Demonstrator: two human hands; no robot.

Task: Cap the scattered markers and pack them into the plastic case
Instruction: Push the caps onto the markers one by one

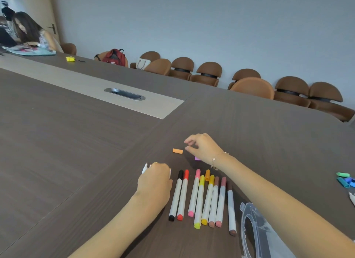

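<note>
- Plastic case [255,229] lies nearest, at five o'clock; capped markers [201,198] sit in a row beside it.
- Left hand [155,181] clutches a white marker [144,168].
- Right hand [201,147] (fingers loosely parted, empty) is nearer the orange cap [177,151], just at its nine o'clock, long axis crosswise.

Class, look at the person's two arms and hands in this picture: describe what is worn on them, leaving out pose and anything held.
Both forearms are bare, with no sleeves in view. The right hand has a thin gold-coloured chain bracelet at the wrist, with small charms hanging from it. The left hand seems to have a ring on one finger, too small to make out. No gloves or watch show.
</note>
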